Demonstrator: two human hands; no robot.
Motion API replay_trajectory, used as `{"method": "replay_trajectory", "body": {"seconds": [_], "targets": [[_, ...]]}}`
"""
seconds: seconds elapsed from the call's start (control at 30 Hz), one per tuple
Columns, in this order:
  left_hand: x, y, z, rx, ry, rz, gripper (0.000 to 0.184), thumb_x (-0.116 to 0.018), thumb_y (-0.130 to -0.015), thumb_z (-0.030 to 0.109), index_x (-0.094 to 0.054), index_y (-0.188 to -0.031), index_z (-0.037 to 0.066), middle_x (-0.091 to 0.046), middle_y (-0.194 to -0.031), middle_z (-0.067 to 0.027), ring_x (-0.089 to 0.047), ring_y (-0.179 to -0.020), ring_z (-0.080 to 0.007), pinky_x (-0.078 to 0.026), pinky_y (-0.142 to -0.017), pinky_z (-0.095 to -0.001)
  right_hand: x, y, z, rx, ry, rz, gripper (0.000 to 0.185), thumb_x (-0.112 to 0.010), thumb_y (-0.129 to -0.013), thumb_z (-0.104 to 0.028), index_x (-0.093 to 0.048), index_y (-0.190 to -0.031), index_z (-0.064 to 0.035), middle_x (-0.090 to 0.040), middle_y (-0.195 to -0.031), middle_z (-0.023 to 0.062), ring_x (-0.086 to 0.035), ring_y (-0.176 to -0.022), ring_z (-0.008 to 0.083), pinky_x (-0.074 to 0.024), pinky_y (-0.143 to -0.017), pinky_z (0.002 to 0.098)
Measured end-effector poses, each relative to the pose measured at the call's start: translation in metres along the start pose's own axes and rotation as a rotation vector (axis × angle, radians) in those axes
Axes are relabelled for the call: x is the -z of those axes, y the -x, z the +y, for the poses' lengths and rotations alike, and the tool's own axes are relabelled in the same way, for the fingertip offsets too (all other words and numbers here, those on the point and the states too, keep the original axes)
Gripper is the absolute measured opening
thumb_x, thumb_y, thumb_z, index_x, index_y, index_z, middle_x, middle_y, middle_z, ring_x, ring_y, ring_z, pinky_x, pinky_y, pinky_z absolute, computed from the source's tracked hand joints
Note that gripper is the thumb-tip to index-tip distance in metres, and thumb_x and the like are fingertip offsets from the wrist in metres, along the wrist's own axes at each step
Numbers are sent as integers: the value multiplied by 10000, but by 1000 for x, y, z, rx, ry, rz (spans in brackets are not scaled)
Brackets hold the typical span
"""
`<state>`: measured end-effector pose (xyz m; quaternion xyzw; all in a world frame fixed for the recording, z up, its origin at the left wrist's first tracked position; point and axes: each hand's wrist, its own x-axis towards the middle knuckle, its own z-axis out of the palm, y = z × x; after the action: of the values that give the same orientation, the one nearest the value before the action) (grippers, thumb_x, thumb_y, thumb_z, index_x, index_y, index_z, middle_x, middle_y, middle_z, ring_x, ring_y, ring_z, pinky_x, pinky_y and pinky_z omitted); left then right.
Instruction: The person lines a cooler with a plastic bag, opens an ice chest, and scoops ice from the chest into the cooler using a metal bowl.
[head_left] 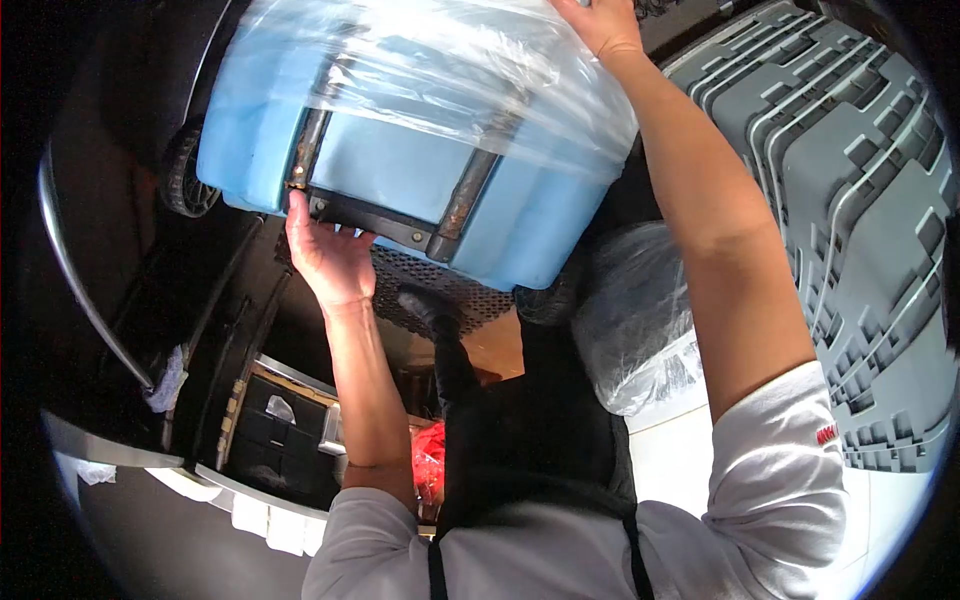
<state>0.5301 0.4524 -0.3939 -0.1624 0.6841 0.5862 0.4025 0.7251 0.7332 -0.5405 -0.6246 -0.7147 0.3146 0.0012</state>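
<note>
A blue plastic bin point(400, 165) with wheels is tilted in front of me, its lower face and dark, rusty metal frame turned toward me. Clear plastic film point(440, 65) is draped over its upper part. My left hand point(330, 260) is closed around the black crossbar point(370, 215) at the bin's near edge, thumb in front and fingers partly behind the bar. At the upper right, my right hand point(605, 30) grips the bin's far edge over the film. Its thumb shows, while its other fingers are mostly cut off by the top of the view.
Grey plastic crates point(850, 170) are stacked on the right. Beside my leg stands a bundle wrapped in clear plastic point(645, 320). A perforated black mat point(390, 290) lies beneath the bin. On the left are a curved metal rail point(85, 270) and a black compartment point(280, 430); red plastic point(429, 460) is near my legs.
</note>
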Motion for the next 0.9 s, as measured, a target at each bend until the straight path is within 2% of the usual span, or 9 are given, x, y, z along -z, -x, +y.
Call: {"method": "replay_trajectory", "body": {"seconds": [0.17, 0.27, 0.3, 0.43, 0.53, 0.6, 0.67, 0.77, 0.9], "targets": [[15, -2, -7, -6, -54, -41, 613, -598, -815, 538, -471, -1262, 138, -522, -1212, -114, -515, -1088, -324, -526, -727, -467, 5, 9, -3, -28, -16, -59, 712, -619, -734, -622, -653, -950, 56, -600, -1067, 306, -566, -1032, 421, -449, -895, 419], [34, -5, -16, 1, -70, -76, 608, -597, -813, 545, -499, -1242, 126, -524, -1207, -106, -521, -1077, -303, -522, -742, -471, -14, 23, 9, 112, 119, -23, 687, -573, -784, -597, -628, -1021, 45, -607, -1099, 282, -557, -1070, 409, -434, -911, 495], [52, -13, -24, 41, -30, -63, 612, -602, -809, 546, -508, -1242, 123, -524, -1211, -99, -519, -1079, -290, -505, -775, -486, -21, 36, 13, 222, -57, 92, 854, -580, -682, -734, -645, -1125, -8, -658, -950, 269, -634, -964, 393, -475, -895, 435], [130, -40, -62, 80, 120, -46, 670, -627, -810, 528, -472, -1291, 89, -483, -1307, -85, -461, -1186, -271, -403, -929, -481, -35, 107, -24, 130, 69, -9, 849, -535, -713, -733, -640, -1116, 7, -653, -967, 270, -625, -971, 412, -470, -895, 446], [162, -34, -68, -9, -24, -89, 822, -645, -819, 486, -301, -1398, 16, -436, -1366, -177, -446, -1227, -312, -348, -1023, -431, -42, 111, -48, 144, 166, -84, 842, -481, -733, -754, -654, -1094, -13, -639, -1049, 263, -617, -1014, 386, -474, -895, 461], [166, -1, -72, -21, -413, -53, 983, -695, -794, 453, -151, -1453, -33, -289, -1461, -241, -362, -1309, -342, -275, -1094, -392, -39, 109, -54, 158, 184, -193, 879, -451, -750, -751, -615, -1147, 16, -621, -1117, 252, -579, -1086, 392, -435, -954, 453], [176, 34, -86, -70, -588, -254, 1092, -730, -768, 430, -49, -1448, -87, -103, -1513, -287, -226, -1388, -374, -204, -1133, -394, -44, 116, -57, 143, 109, -159, 1003, -473, -705, -785, -525, -1255, 52, -545, -1237, 283, -526, -1175, 385, -397, -1013, 419], [194, 52, -143, -22, -915, -86, 1164, -681, -738, 597, -60, -1451, -82, -55, -1505, -320, -134, -1408, -407, -210, -1130, -388, -43, 150, -74, 188, 172, -190, 1038, -503, -682, -793, -518, -1243, 81, -567, -1181, 305, -539, -1151, 405, -406, -1003, 418], [240, 55, -152, 21, -916, -48, 1202, -632, -722, 686, -95, -1425, -128, -45, -1467, -388, -124, -1396, -449, -199, -1133, -405, -26, 243, -120, 218, 205, -360, 954, -538, -707, -758, -557, -1097, 111, -615, -1037, 325, -596, -1047, 419, -455, -932, 434]]}}
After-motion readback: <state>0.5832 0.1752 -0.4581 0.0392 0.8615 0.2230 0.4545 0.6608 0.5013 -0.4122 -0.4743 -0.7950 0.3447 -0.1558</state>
